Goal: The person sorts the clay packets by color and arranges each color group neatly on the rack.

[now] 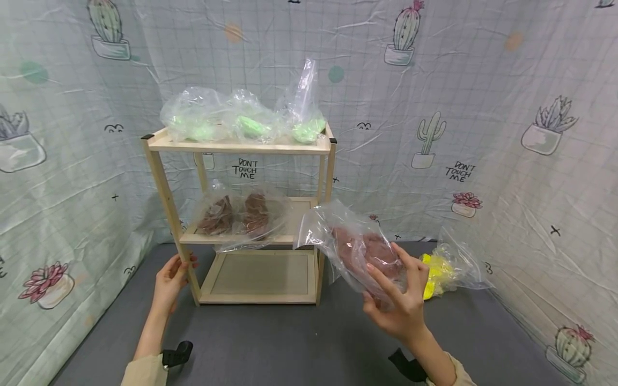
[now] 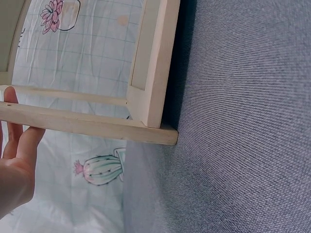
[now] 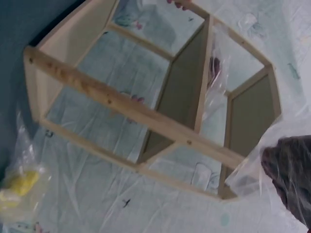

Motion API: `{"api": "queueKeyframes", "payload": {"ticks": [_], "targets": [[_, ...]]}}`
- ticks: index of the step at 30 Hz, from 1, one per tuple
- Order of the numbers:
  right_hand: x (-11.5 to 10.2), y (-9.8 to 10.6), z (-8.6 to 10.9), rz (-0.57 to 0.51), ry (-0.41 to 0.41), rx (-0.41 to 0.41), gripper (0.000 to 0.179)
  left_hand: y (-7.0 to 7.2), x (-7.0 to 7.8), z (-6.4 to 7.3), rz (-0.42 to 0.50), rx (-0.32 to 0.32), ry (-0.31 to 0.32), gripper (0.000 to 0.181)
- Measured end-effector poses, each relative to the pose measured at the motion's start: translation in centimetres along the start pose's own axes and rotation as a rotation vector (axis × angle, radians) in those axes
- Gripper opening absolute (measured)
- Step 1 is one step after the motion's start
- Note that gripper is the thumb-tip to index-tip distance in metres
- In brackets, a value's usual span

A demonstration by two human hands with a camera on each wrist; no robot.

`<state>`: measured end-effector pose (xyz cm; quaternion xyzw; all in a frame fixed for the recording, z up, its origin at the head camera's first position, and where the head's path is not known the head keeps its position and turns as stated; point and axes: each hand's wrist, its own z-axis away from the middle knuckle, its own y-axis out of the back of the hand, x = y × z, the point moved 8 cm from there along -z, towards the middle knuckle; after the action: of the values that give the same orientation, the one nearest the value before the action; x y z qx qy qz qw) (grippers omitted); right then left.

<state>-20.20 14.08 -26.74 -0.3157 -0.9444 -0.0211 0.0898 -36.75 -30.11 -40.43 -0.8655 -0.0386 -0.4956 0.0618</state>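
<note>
At the front right of a three-tier wooden shelf (image 1: 258, 299), my right hand (image 1: 404, 301) grips a clear plastic bag with a reddish-brown lump (image 1: 359, 249) inside, tilted in the air. The same bag (image 3: 289, 170) shows at the right edge of the right wrist view. My left hand (image 1: 170, 280) holds the shelf's left front post (image 1: 166, 201) low down, thumb and fingers on either side of it, as the left wrist view also shows. Two bags with brown lumps (image 1: 256, 214) rest on the middle tier.
Three bags with light green contents (image 1: 253, 126) stand on the top tier. A bag with yellow contents (image 1: 439, 273) lies on the dark grey table (image 1: 270, 343), right of the shelf. Cactus-printed cloth (image 1: 367, 96) hangs behind and at both sides.
</note>
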Motion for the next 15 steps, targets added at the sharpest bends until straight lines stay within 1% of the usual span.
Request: {"api": "queueKeyframes", "payload": {"ticks": [3,6,11,15], "targets": [[-0.9,-0.8,-0.4,-0.004,0.021,0.036,0.03,0.0,-0.1,0.0,0.019,0.009,-0.003,0.032],[-1.8,-1.5,-0.6,0.0,0.04,0.056,0.03,0.0,-0.1,0.0,0.018,0.012,-0.002,0.034],[-2.7,-3.0,-0.7,0.007,0.045,0.043,0.03,-0.1,-0.1,0.0,0.027,0.0,-0.003,0.035],[-3.5,-5.0,-0.5,-0.006,0.067,0.021,0.029,0.0,-0.1,0.0,0.018,0.006,0.004,0.03]]}}
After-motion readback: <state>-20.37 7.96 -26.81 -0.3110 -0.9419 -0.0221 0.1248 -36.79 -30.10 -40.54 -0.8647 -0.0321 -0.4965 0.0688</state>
